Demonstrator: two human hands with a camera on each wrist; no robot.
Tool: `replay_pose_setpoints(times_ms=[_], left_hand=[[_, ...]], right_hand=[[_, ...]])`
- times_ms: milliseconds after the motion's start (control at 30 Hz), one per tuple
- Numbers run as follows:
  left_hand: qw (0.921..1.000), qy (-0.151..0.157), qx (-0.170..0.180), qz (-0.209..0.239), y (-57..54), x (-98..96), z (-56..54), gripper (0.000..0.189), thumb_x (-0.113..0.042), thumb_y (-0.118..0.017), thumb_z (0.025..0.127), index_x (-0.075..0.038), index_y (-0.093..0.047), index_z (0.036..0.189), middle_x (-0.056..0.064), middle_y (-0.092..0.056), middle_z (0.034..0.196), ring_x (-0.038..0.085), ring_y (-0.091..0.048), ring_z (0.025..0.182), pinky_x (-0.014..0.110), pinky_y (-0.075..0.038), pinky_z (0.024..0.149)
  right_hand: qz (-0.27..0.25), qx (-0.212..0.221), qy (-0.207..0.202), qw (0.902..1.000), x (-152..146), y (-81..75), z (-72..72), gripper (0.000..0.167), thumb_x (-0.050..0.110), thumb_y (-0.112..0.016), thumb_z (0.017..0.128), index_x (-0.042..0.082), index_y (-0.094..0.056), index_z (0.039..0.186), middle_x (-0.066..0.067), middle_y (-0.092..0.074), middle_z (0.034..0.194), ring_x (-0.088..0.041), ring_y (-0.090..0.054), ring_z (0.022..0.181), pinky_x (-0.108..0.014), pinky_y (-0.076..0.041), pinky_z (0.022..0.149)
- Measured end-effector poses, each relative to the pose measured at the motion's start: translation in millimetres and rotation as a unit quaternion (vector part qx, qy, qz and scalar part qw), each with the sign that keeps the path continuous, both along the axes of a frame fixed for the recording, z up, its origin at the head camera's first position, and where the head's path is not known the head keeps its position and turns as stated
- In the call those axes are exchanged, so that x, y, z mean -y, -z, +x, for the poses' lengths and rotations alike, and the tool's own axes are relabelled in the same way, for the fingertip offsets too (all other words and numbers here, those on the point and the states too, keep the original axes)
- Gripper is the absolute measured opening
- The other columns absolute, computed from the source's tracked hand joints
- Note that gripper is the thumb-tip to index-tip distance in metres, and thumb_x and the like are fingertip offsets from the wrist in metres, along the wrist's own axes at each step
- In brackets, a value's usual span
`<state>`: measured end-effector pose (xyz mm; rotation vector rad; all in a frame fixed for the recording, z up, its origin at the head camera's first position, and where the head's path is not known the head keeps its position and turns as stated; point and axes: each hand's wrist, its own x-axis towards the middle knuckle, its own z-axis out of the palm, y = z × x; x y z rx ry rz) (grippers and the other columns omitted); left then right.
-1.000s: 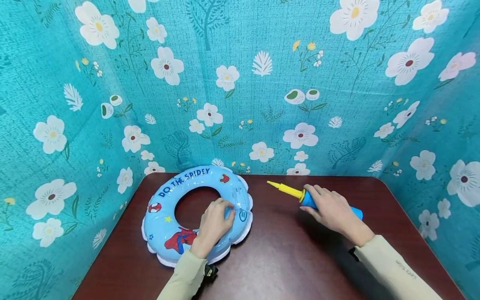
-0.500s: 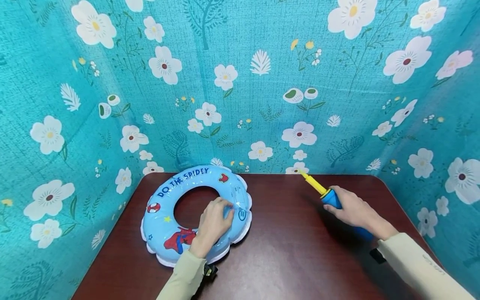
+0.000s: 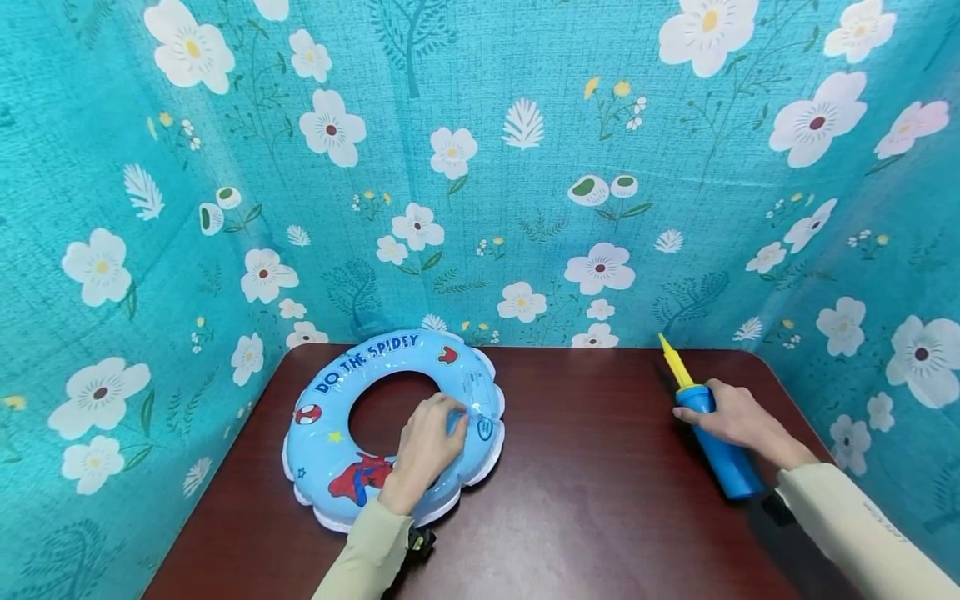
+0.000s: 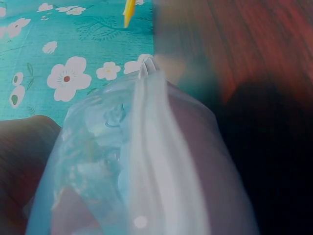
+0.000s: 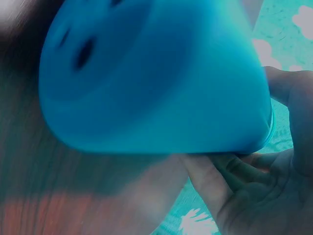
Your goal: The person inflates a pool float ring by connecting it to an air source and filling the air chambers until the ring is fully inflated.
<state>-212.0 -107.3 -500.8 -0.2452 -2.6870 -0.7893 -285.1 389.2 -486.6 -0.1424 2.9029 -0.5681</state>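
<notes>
A light blue inflatable swim ring (image 3: 337, 421) with "DO THE SPIDEY" lettering lies on the left of the table. My left hand (image 3: 431, 442) is on its right side, fingers curled and pinching the ring; whatever is under the fingertips is hidden. The ring's clear, seamed edge (image 4: 156, 161) fills the left wrist view. On the right, my right hand (image 3: 742, 421) grips a blue hand pump (image 3: 723, 458) near its upper end, its yellow nozzle (image 3: 673, 362) pointing up and away. The pump's blue barrel (image 5: 161, 93) fills much of the right wrist view.
The dark red-brown table (image 3: 577, 500) has rounded back corners. Teal floral cloth (image 3: 480, 208) hangs behind it and on both sides, close to the table edges. The pump's nozzle tip stands near the back edge.
My right hand has carried the pump to the right, turning it so the nozzle swings from pointing left to pointing away. The left hand and swim ring have stayed in place.
</notes>
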Motion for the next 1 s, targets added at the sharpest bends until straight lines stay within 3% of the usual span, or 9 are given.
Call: replay_pose_setpoints(times_ms=[500,1000], left_hand=[[1.0,-0.003,-0.004,0.0,-2.4,-1.5,1.9,0.015,-0.023,-0.077,0.099,-0.013,-0.082,0.109,0.003,-0.075,0.112,0.026,-0.071,0.103,0.049,-0.063,0.082],[0.9999,-0.01,-0.009,0.0,-3.3,0.9,2.0,0.013,-0.023,-0.077,0.099,-0.014,-0.082,0.107,0.003,-0.075,0.114,0.026,-0.07,0.1,0.048,-0.063,0.073]], right_hand=[[0.035,0.032,0.046,0.9978,-36.5,15.0,-4.4,0.107,0.067,-0.074,0.088,-0.025,-0.037,0.13,-0.042,-0.057,0.105,-0.046,-0.062,0.083,-0.05,-0.058,0.062],[0.049,0.049,0.065,0.9955,-35.8,12.3,-0.7,0.115,0.073,-0.071,0.088,-0.024,-0.029,0.134,-0.046,-0.053,0.108,-0.05,-0.061,0.084,-0.053,-0.058,0.063]])
